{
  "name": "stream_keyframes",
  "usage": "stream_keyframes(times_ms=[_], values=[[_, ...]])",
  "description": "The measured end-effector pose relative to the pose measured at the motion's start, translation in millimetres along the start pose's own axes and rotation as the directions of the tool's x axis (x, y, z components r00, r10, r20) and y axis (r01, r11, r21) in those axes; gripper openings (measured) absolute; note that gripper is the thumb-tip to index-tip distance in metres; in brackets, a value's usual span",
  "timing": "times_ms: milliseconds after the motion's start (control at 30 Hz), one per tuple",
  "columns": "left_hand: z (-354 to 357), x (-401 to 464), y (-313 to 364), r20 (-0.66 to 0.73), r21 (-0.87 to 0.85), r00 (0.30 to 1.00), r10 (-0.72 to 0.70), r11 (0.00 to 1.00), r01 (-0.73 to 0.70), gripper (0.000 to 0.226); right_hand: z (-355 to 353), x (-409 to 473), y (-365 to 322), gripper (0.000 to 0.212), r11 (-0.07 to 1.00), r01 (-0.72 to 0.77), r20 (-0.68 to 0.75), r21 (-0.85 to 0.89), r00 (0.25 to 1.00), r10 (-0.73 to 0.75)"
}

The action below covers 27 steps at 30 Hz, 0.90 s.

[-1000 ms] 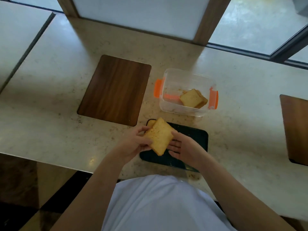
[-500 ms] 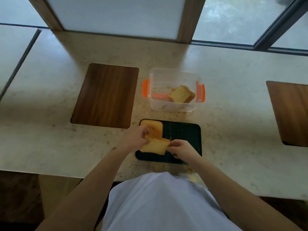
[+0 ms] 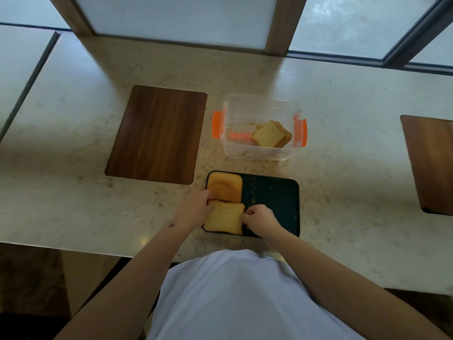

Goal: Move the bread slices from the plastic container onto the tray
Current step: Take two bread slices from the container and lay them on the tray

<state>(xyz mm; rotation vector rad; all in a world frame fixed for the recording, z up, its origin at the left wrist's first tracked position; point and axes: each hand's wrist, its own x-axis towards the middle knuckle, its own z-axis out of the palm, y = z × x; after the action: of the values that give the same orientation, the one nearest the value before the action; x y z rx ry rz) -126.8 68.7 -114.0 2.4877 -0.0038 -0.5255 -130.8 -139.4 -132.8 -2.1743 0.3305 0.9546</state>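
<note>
A dark green tray (image 3: pixel 274 200) lies near the counter's front edge. One bread slice (image 3: pixel 226 188) rests flat in its far left corner. A second bread slice (image 3: pixel 224 218) lies flat just in front of it, in the near left corner. My left hand (image 3: pixel 195 208) pinches this slice's left edge and my right hand (image 3: pixel 259 218) pinches its right edge. Behind the tray stands a clear plastic container (image 3: pixel 259 103) with orange clips, holding a small stack of bread slices (image 3: pixel 270 136) at its right side.
A brown wooden board (image 3: pixel 157 134) is set into the pale stone counter left of the container. Another wooden board (image 3: pixel 431 163) sits at the far right. Window frames run along the counter's back edge. The tray's right half shows only crumbs.
The slice that both hands held tilted above the tray has come down flat onto the tray's near left corner, in front of the first slice. Both hands are still at its edges.
</note>
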Motion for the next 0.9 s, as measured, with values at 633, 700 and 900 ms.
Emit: stream_keyframes(times_ms=[633, 700, 900], values=[[4, 0, 10, 0.052, 0.266, 0.998, 0.034, 0.963, -0.047, 0.011, 5, 10, -7, 0.007, 0.997, -0.005, -0.048, -0.073, 0.999, 0.001], [3, 1, 11, 0.071, 0.305, 0.997, 0.026, 0.951, -0.047, 0.010, 3, 11, -6, 0.008, 0.993, 0.003, -0.039, -0.117, 0.999, -0.008], [-26, 10, 55, 0.221, 0.319, 0.975, 0.035, 0.942, -0.106, 0.023, -53, 13, -33, 0.020, 0.958, 0.078, 0.029, -0.276, 0.997, -0.072]])
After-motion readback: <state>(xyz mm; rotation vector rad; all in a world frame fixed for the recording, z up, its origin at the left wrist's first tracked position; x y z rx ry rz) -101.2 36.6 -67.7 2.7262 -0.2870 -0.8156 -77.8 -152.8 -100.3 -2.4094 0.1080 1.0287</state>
